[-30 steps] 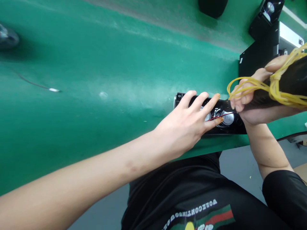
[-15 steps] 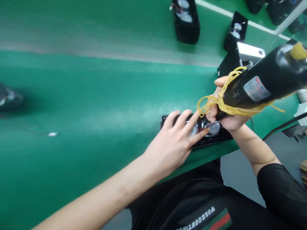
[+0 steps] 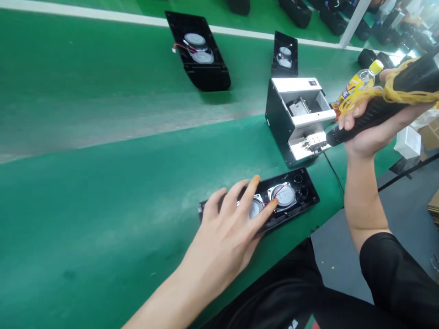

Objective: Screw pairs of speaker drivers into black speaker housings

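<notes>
My left hand [image 3: 228,221] lies spread over a black speaker panel [image 3: 310,197], fingers apart and thumb near the red wire. Two round speaker drivers [image 3: 285,196] sit in the panel, one partly covered by my fingers. My right hand [image 3: 372,130] is wrapped round a black electric screwdriver [image 3: 365,119] with yellow cord tied about it. The screwdriver's nose is at the front outlet of a silver and black screw feeder [image 3: 279,121]; whether its bit touches the outlet I cannot tell.
Two more black speaker panels [image 3: 206,75] [image 3: 284,71] lie beyond on the green bench [image 3: 130,183]. A yellow-capped bottle [image 3: 360,82] stands behind the feeder. At the right are a white container [image 3: 408,141] and a black cable [image 3: 333,171].
My right hand has carried the screwdriver from above the speaker panel across to the screw feeder. My left hand stays on the panel. The view has swung to the right.
</notes>
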Motion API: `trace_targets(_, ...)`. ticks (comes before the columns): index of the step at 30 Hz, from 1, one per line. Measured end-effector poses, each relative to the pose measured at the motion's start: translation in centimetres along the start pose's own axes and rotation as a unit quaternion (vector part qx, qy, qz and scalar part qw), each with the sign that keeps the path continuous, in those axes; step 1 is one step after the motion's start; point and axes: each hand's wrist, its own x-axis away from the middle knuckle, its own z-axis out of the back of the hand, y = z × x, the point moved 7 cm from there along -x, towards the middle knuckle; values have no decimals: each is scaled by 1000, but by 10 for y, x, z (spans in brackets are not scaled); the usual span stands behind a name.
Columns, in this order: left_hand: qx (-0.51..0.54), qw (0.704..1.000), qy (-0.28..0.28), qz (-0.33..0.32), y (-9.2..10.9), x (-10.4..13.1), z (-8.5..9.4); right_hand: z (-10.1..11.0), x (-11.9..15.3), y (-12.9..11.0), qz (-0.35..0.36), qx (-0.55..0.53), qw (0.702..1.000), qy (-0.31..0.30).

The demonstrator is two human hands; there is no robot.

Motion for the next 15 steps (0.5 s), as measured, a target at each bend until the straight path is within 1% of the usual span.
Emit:
trace_targets(2,13,1000,-7,-1,-3,1,6,4,-6,2,26,18,999,-5)
trace_targets(3,19,1000,-5,0,-6,3,10,6,-7,0,59,20,998,1)
trace_targets(4,24,1000,-2,-1,-11,6,14,8,-7,-4,108,14,994,17)
trace_targets(6,24,1000,1,-5,-21,11,19,10,-4,-13,224,-19,971,79)
trace_targets(7,22,1000,3,-8,-26,14,21,10,-2,-15,274,-37,954,118)
trace_targets(8,23,1000,0,-12,-31,16,21,8,1,-16,308,-53,937,156)
trace_targets(9,28,1000,-3,-13,-34,18,21,4,2,-16,323,-61,926,184)
trace_targets(11,39,999,6,3,-40,20,20,-5,2,-17,331,-62,916,218)
trace_targets(13,44,998,27,30,-44,21,20,-9,4,-21,331,-62,913,230)
trace_targets(15,43,997,46,48,-45,22,19,-7,7,-26,328,-58,914,230)
